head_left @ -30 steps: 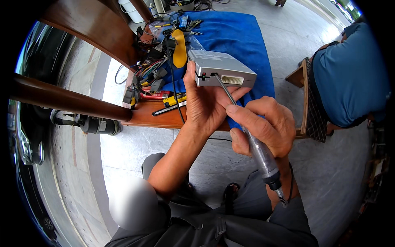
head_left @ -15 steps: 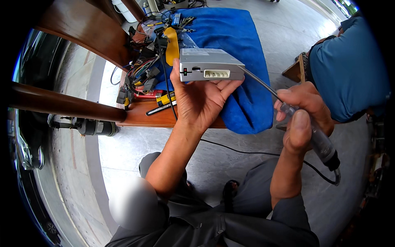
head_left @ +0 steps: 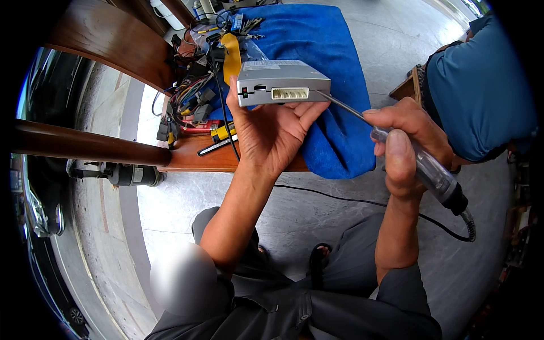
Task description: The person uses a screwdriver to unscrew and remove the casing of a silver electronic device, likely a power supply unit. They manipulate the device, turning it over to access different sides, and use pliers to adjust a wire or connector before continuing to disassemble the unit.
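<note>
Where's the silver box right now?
In the head view, the silver box is at the upper middle, held in the left hand, with the blue cloth behind it.

Blue cloth (head_left: 341, 68) on a brown wooden bench (head_left: 184, 157)

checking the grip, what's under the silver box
The left hand is under the box, thumb at its left end, fingers partly showing. Its underside, where hand and box meet, is hidden.

Metallic box (head_left: 283, 83), clear plastic handle (head_left: 435, 171), matt cloth (head_left: 323, 45), glossy wooden bar (head_left: 93, 141)
</note>
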A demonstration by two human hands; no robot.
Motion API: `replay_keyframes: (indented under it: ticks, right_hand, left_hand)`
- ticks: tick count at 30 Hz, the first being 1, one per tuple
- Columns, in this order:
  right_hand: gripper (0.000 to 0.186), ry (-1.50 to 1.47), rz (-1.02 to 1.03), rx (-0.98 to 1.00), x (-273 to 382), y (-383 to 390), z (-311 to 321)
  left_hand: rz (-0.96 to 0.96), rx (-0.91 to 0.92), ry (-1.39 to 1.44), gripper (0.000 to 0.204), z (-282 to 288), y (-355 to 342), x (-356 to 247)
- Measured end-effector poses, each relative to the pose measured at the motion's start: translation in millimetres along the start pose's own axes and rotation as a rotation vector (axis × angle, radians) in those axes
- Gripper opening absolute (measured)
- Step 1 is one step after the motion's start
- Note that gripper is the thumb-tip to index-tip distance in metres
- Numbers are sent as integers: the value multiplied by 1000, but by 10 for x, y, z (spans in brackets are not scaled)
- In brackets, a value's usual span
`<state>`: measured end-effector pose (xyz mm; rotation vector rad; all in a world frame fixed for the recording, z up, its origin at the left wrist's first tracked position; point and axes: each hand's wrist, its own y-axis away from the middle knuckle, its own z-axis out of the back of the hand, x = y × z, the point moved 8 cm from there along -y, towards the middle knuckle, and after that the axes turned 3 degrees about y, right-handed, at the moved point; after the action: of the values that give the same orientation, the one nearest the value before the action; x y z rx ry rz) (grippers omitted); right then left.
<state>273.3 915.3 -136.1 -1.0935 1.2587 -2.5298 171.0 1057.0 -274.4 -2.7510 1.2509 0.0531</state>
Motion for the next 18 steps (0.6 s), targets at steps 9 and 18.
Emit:
replay_keyframes:
  ticks: [9,18]
  right_hand:
    - [30,14,-7,42,55,-55,4]
    - [20,49,93,37,111,-75,0]
  left_hand:
    - [-9,-19,-22,120,12,2,0]
    - [3,-6,-15,120,1,-1,7]
